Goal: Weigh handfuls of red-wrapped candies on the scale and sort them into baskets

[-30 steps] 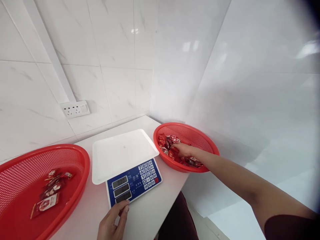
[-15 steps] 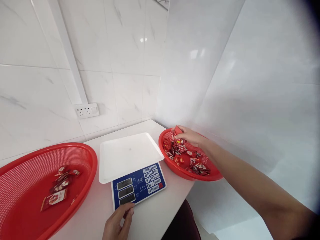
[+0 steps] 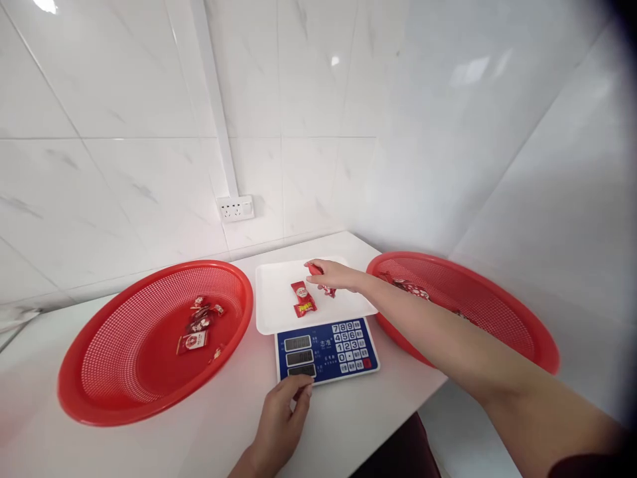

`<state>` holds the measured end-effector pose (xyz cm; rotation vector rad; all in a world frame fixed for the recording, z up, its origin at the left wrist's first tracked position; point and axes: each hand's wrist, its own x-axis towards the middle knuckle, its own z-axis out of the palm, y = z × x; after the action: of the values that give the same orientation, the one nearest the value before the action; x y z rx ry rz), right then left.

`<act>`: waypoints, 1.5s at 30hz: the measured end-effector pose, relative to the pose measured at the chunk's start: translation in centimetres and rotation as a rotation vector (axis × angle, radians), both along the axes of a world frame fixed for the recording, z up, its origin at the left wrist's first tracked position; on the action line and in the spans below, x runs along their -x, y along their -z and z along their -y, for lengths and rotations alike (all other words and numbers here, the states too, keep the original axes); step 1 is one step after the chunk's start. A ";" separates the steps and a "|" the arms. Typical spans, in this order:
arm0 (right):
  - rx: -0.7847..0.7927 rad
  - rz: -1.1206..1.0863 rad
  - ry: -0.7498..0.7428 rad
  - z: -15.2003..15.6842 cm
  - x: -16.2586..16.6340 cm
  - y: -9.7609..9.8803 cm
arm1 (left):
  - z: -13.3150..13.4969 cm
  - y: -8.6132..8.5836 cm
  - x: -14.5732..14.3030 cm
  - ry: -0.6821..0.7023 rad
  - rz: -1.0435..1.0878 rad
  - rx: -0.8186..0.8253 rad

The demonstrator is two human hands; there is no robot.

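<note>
A blue electronic scale (image 3: 326, 348) with a white weighing tray (image 3: 279, 302) stands between two red mesh baskets. My right hand (image 3: 334, 274) hovers over the tray, fingers closed on red wrapped candies (image 3: 315, 269). Two red packets (image 3: 303, 299) lie on the tray just below it, and another small one (image 3: 329, 291) sits under my fingers. My left hand (image 3: 281, 425) rests on the counter at the scale's front edge, fingers curled, fingertips touching the display end. The right basket (image 3: 497, 325) holds candies (image 3: 408, 287), mostly hidden by my forearm.
The left red basket (image 3: 99, 392) holds several red packets (image 3: 196, 328). A white wall socket (image 3: 235, 208) sits on the tiled wall behind the scale, under a vertical white conduit (image 3: 213, 106). The white counter (image 3: 209, 431) ends in a corner at the right wall.
My right hand lifted candies out of the right basket and carried them left over the scale tray, where packets now lie. The camera view swung to the left. My left hand stayed at the scale.
</note>
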<state>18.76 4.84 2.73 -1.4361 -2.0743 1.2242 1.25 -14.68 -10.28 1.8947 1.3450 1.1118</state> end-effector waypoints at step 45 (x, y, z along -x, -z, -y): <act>0.083 0.692 0.325 5.9 -21.8 2.1 | 0.1 0.2 0.0 0.020 -0.004 0.001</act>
<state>40.52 -1.02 0.65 -2.3761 -2.0520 0.7476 1.25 -14.78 -10.50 1.9069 1.3253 1.0974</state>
